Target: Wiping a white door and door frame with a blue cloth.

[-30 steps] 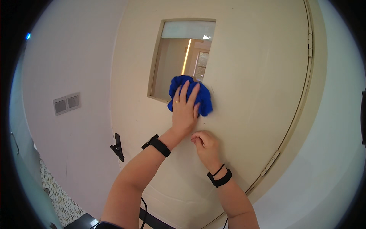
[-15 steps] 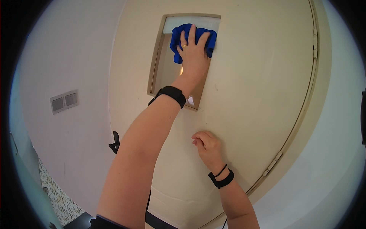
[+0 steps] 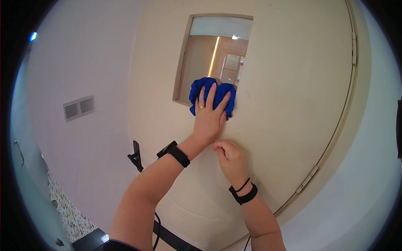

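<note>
My left hand (image 3: 209,119) presses a crumpled blue cloth (image 3: 228,94) against the lower part of a small window (image 3: 197,54) set in a cream door (image 3: 289,92). Its fingers spread over the cloth and hold it to the glass. A gold ring sits on one finger, and a black band circles the wrist. Below and to the right, my right hand (image 3: 230,159) is curled into a loose fist near the door's surface. Nothing shows in it. Black bands are on that wrist too.
Left of the door, a wall carries two grey switches (image 3: 79,108). A black door handle (image 3: 136,157) juts out at the door's left edge. Hinges (image 3: 307,179) run along the right edge. At lower left there is a mottled floor (image 3: 69,209) and a pale glass panel (image 3: 35,201).
My left hand has slid the blue cloth down from the window's top to its lower edge. The upper glass now shows. My right hand stays nearly in place, and the view has shifted slightly.
</note>
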`<state>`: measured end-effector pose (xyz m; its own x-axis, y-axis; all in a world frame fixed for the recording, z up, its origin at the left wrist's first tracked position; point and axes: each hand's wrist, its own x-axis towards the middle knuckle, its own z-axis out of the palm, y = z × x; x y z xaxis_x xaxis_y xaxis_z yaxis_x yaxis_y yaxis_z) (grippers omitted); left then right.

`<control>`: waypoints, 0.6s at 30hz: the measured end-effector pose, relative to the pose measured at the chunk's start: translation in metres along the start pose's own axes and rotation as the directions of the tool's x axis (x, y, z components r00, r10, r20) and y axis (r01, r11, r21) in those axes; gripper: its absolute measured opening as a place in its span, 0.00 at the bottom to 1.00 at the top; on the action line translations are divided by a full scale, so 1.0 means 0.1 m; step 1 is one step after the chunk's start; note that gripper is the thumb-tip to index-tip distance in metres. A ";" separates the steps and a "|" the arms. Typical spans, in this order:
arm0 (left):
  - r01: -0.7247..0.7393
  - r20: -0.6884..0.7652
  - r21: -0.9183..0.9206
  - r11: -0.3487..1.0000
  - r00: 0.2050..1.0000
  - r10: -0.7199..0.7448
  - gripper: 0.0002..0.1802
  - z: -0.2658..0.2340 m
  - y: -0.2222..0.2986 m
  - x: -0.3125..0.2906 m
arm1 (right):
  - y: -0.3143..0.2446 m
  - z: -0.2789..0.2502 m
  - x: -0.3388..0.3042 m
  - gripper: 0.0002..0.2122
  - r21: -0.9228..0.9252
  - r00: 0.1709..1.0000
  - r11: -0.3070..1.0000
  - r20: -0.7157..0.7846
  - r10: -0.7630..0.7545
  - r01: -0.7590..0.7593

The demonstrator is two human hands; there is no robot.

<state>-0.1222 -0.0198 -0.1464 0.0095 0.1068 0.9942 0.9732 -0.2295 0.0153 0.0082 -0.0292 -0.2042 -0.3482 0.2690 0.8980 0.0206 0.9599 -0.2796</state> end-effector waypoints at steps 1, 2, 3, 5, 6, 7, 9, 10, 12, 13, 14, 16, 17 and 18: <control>-0.001 0.016 0.011 1.000 1.000 0.001 0.30 0.00 -0.01 -0.02 | -0.03 0.03 0.02 0.06 -0.008 1.000 1.000 -0.013 -0.021 0.021; -0.006 -0.003 0.024 1.000 1.000 0.006 0.30 0.03 -0.04 -0.02 | -0.05 0.05 0.04 0.06 -0.017 0.999 0.999 -0.026 -0.042 0.041; -0.005 -0.006 0.027 1.000 1.000 0.005 0.30 0.04 -0.05 0.00 | -0.03 0.06 0.05 0.06 -0.016 0.999 0.999 -0.024 -0.045 0.045; -0.023 -0.041 0.020 1.000 0.999 0.024 0.30 0.05 -0.09 0.04 | 0.05 0.09 0.07 0.06 -0.052 0.995 0.996 -0.066 -0.079 0.075; -0.023 -0.042 0.020 1.000 0.999 0.024 0.30 0.04 -0.09 0.09 | 0.07 0.09 0.07 0.06 -0.053 0.995 0.996 -0.066 -0.080 0.077; -0.024 -0.071 0.003 1.000 0.997 0.024 0.30 0.03 -0.09 0.15 | 0.08 0.09 0.06 0.06 -0.085 0.995 0.993 -0.048 -0.091 0.087; -0.023 -0.097 -0.013 1.000 0.995 0.021 0.29 0.03 -0.11 0.30 | 0.09 0.09 0.06 0.06 -0.114 0.995 0.989 -0.027 -0.101 0.097; -0.020 -0.127 -0.001 1.000 0.992 0.020 0.28 0.05 -0.13 0.42 | 0.09 0.08 0.07 0.07 -0.116 0.995 0.989 -0.017 -0.096 0.093; -0.023 -0.183 0.036 0.999 0.983 0.029 0.27 0.08 -0.21 0.69 | 0.09 0.06 0.08 0.07 -0.120 0.996 0.989 -0.007 -0.088 0.087; -0.026 -0.210 0.067 0.997 0.977 0.039 0.26 0.08 -0.28 0.83 | 0.07 0.07 0.09 0.07 -0.117 0.996 0.989 0.000 -0.091 0.091; -0.029 -0.243 0.083 0.996 0.969 0.049 0.26 0.07 -0.34 0.98 | 0.06 0.07 0.09 0.07 -0.114 0.995 0.989 0.006 -0.095 0.095; -0.028 -0.271 0.110 0.994 0.961 0.057 0.25 0.08 -0.44 1.23 | 0.05 0.06 0.10 0.07 -0.120 0.995 0.988 0.014 -0.095 0.096; -0.026 -0.298 0.142 0.990 0.952 0.068 0.25 0.06 -0.48 1.32 | 0.04 0.07 0.10 0.06 -0.122 0.995 0.988 0.023 -0.097 0.099; -0.023 -0.304 0.167 0.986 0.950 0.074 0.25 0.06 -0.51 1.37 | 0.04 0.06 0.09 0.06 -0.124 0.995 0.988 0.022 -0.094 0.096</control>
<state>-0.1689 0.0124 -0.0118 0.0111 -0.2095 0.9777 0.9974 -0.0672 -0.0257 -0.0006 -0.0233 -0.1988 -0.3693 0.1762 0.9125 0.1035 0.9836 -0.1480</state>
